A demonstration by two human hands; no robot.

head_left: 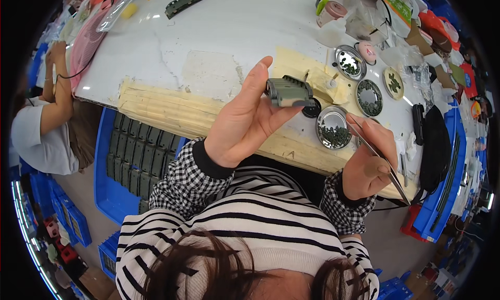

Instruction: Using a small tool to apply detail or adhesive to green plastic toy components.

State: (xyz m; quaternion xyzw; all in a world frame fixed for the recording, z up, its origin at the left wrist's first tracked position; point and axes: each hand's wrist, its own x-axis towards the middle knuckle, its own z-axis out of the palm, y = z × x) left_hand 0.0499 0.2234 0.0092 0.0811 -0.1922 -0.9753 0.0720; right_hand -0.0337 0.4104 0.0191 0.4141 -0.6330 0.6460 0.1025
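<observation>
My left hand (237,125) is raised over the table's near edge, its thumb and fingers closed around a small green-and-brown camouflage plastic model part (289,94). It looks like a toy vehicle body; its exact kind is unclear. My right hand (367,167) grips long metal tweezers (398,184), whose narrow end reaches toward the rim of a round metal dish (319,124) of tiny dark green pieces (333,137). Whether the tips pinch anything is too small to tell. A black round lid-like thing (311,108) lies between the model part and the dish.
Further dishes of small green pieces, including a metal dish (359,94) and a pale one (386,85), stand behind. A similar green part (185,4) lies at the far left. A blue crate (107,196) holds several green parts. Another person (44,128) sits at left.
</observation>
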